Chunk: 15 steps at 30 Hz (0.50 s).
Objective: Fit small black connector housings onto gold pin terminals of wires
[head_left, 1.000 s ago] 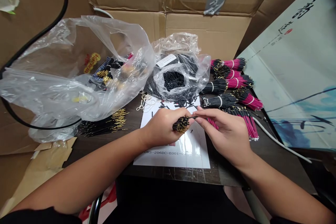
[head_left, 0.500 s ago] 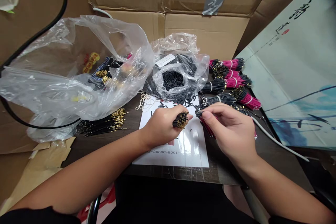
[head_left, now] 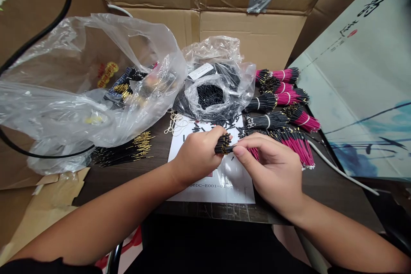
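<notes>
My left hand (head_left: 201, 152) is wrapped round a bundle of black wires (head_left: 222, 143), whose gold-coloured terminal ends face right. Thumb and forefinger of my right hand (head_left: 272, 165) pinch a short black sleeve (head_left: 230, 149) at the end of that bundle; whether it sits over a terminal I cannot tell. Behind my hands, an open plastic bag (head_left: 210, 96) is full of similar short black sleeves. Loose sleeves (head_left: 224, 123) are scattered in front of the bag, on a printed white sheet (head_left: 231, 188) that lies beneath my hands.
Tied bundles of black and magenta wires (head_left: 290, 96) lie at the right. A large clear plastic bag (head_left: 150, 47) stands left, with loose black wires (head_left: 125, 152) before it. Rubber bands (head_left: 175, 123) lie near the middle. Cardboard (head_left: 250, 34) walls the back; a white cable (head_left: 340, 169) runs right.
My right hand has moved left, bringing the short black sleeve from beside the bundle to the wire ends. The bundle in my left hand has turned slightly to the right.
</notes>
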{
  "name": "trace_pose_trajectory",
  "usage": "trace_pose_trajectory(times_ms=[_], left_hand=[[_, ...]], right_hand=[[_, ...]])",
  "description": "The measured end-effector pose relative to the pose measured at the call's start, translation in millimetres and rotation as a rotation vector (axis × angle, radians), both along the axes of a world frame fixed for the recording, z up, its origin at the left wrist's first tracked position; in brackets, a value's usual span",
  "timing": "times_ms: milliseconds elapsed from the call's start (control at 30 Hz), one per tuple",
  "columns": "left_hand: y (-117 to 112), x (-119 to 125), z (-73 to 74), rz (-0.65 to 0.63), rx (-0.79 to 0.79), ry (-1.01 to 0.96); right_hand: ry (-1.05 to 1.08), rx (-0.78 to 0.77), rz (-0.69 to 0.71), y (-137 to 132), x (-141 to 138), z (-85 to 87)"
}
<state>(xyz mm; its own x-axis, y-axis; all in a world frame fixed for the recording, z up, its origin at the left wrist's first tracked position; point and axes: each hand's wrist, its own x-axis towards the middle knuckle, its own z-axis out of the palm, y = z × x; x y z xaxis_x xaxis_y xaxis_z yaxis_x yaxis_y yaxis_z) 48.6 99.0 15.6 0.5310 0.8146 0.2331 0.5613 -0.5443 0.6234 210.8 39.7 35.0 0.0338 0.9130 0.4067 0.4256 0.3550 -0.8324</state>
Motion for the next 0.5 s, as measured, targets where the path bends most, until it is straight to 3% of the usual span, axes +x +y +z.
trace_pose_trajectory(times_ms=[500], left_hand=[[-1.0,-0.1,3.9,0.035,-0.045,0.099]], right_hand=[[-0.18,0.232,-0.022,3.6,1.8,-7.9]])
